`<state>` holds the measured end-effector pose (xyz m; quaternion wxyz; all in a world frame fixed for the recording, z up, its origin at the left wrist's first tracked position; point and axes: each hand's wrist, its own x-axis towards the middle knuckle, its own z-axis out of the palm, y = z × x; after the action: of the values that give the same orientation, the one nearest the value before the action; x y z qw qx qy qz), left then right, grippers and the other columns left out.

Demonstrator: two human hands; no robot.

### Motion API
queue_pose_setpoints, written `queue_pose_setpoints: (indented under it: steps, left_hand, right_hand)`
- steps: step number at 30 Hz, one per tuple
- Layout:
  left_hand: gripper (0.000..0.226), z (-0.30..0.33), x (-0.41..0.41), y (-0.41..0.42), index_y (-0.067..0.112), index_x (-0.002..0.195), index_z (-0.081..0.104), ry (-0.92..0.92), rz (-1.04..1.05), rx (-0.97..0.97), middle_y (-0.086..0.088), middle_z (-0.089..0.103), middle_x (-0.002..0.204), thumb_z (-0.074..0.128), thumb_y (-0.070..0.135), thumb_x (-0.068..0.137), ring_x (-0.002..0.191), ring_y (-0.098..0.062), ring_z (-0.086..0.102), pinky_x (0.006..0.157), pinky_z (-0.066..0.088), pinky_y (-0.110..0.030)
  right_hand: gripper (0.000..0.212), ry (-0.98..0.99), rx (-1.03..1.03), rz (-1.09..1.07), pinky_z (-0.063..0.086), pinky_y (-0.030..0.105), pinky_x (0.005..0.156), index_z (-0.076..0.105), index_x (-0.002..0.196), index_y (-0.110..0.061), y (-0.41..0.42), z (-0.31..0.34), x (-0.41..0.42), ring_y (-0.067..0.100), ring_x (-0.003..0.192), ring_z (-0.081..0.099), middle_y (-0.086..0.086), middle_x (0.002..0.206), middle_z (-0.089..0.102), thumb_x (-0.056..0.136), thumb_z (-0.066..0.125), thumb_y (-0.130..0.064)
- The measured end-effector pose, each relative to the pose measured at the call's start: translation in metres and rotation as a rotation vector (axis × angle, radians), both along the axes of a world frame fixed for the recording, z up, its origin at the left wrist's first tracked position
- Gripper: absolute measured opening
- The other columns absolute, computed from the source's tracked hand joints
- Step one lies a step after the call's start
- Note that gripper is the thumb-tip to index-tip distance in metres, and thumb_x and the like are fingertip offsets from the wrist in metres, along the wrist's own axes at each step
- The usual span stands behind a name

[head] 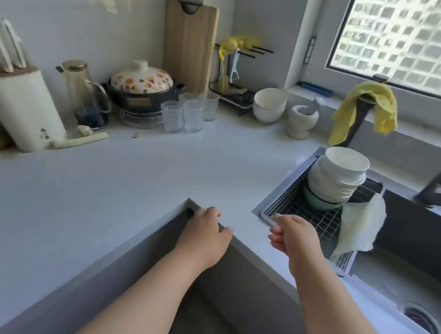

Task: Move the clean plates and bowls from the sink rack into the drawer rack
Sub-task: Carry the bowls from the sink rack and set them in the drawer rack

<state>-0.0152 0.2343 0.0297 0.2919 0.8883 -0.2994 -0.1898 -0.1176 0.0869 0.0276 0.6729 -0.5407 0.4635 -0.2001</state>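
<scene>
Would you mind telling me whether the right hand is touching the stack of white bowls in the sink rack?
Apart. The head view shows the right hand near the rack's front corner, with bare wire grid of the sink rack between it and the stack of white bowls.

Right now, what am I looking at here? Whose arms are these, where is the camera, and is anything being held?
No machine here: these are a person's two bare arms, filmed by one wide-angle camera worn on the head, looking forward and down. The left hand rests at the inner corner of the grey countertop, fingers curled over its edge. The right hand hovers above the near end of the sink rack, loosely curled, holding nothing. In that rack sits a stack of white bowls. A pale cloth hangs over the rack's side. Further back stand glasses, a flowered pot and a knife block.
</scene>
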Motion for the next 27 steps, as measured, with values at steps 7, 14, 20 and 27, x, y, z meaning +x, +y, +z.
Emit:
queue_pose_setpoints:
  steps: [7,14,20,27]
  left_hand:
    - [0.083,-0.052,-0.012,-0.102,0.022,0.152,-0.012,-0.144,-0.246,0.39,-0.006,-0.022,0.159,0.024,0.067,0.092,0.144,-0.028,-0.026,0.113,-0.014,-0.056]
    - [0.084,-0.081,-0.018,-0.157,0.012,0.149,-0.021,-0.21,-0.296,0.425,-0.013,-0.027,0.156,0.016,0.065,0.094,0.143,-0.027,-0.028,0.116,-0.013,-0.054]
    - [0.082,-0.088,-0.011,-0.178,0.01,0.149,-0.019,-0.338,-0.262,0.411,-0.016,-0.02,0.157,0.01,0.063,0.094,0.145,-0.028,-0.023,0.117,-0.01,-0.052]
    - [0.083,-0.091,0.002,-0.186,0.008,0.152,-0.01,-0.415,-0.237,0.394,-0.014,-0.013,0.16,0.014,0.062,0.093,0.146,-0.025,-0.018,0.118,-0.007,-0.05]
  right_hand:
    - [0.005,0.01,0.044,-0.115,0.034,0.022,0.045,0.06,0.093,-0.007,-0.087,-0.014,-0.012,0.014,0.046,0.038,0.005,0.059,0.044,0.095,0.055,-0.009]
    - [0.008,0.062,-0.009,-0.203,0.043,0.019,0.036,0.054,0.089,-0.015,-0.165,-0.01,-0.007,0.011,0.039,0.046,0.003,0.053,0.052,0.096,0.05,-0.013]
    - [0.014,0.11,-0.108,-0.252,0.032,0.02,0.035,0.051,0.108,-0.013,-0.222,0.009,0.0,0.012,0.04,0.036,0.003,0.059,0.038,0.096,0.044,-0.015]
    - [0.027,0.243,-0.086,-0.289,0.042,0.023,0.038,0.053,0.107,-0.003,-0.267,0.012,0.02,0.019,0.05,0.056,0.011,0.068,0.057,0.099,0.045,-0.027]
